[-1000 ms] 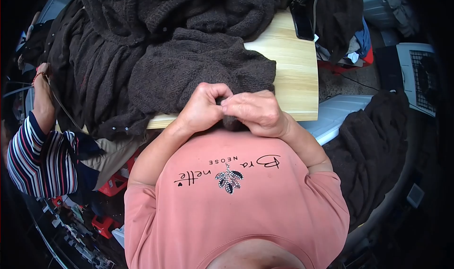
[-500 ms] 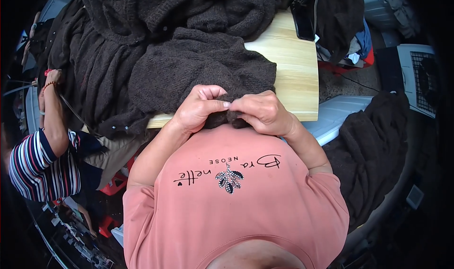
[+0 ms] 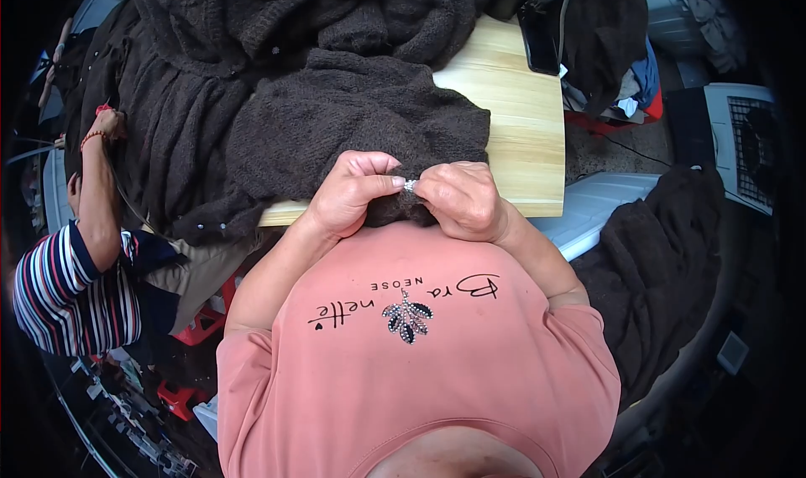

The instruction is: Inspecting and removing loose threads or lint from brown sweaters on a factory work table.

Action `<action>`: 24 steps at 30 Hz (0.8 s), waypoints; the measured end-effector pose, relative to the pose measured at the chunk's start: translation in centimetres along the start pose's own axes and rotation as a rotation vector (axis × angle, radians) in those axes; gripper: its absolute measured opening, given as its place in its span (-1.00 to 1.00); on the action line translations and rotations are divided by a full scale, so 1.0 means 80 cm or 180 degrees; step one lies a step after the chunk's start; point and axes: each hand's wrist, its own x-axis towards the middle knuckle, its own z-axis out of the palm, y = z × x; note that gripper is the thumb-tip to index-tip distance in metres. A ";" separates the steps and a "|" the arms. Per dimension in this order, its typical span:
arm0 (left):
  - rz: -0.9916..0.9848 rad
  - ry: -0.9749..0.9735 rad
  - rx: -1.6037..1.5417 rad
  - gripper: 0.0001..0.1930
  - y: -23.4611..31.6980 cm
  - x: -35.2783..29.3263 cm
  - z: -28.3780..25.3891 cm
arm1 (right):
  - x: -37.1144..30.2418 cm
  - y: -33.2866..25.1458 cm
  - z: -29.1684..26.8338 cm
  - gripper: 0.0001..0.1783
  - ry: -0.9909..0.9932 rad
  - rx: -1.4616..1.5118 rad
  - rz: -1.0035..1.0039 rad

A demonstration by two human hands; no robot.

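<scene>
A dark brown knitted garment [image 3: 353, 100] lies bunched over the near part of the table, its edge drawn up to my chest. My left hand [image 3: 354, 191] is closed on that edge, thumb pressed down on the knit. Closely beside it, my right hand [image 3: 462, 196] is closed with its fingertips pinching the same edge. Between the two sets of fingertips glints a small shiny silvery button [image 3: 410, 186]. The fingers partly cover it, so I cannot tell how it sits in the knit.
More dark knitwear [image 3: 311, 12] is heaped across the wooden table [image 3: 525, 142]. A black phone [image 3: 539, 41] rests at its far right corner. On the left, a co-worker in a striped shirt [image 3: 75, 293] handles the pile. Dark garments [image 3: 663, 268] drape over a pale surface at right.
The shiny button has come into sight between my fingertips. My right hand has turned slightly, its fingers curling in more. The co-worker's hand has shifted a little to the right.
</scene>
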 end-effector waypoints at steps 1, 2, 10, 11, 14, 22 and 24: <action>-0.0035 -0.0004 -0.0082 -0.93 0.000 0.001 0.000 | 0.001 0.001 0.000 -0.83 -0.0028 -0.0013 -0.0027; -0.0072 -0.0007 -0.0164 -0.93 0.000 0.002 -0.001 | 0.000 0.002 0.001 -0.83 -0.0031 -0.0009 -0.0024; 0.0546 0.0359 0.0684 -0.89 -0.017 0.014 0.008 | -0.009 0.019 0.001 -0.86 -0.0186 -0.0421 0.0115; 0.0800 0.0551 0.1134 -0.88 -0.020 0.016 0.009 | -0.011 0.020 0.003 -0.86 -0.0181 -0.0423 0.0115; 0.1111 0.0669 0.1379 -0.85 -0.028 0.022 0.006 | -0.020 0.026 0.008 -0.87 -0.0185 -0.0566 0.0186; 0.1620 0.0961 0.2207 -0.84 -0.031 0.033 0.007 | -0.013 0.042 0.004 -0.80 -0.0300 0.0226 0.1062; 0.1733 0.1012 0.2512 -0.82 -0.032 0.036 0.005 | -0.016 0.045 0.006 -0.82 -0.0411 0.0534 0.1413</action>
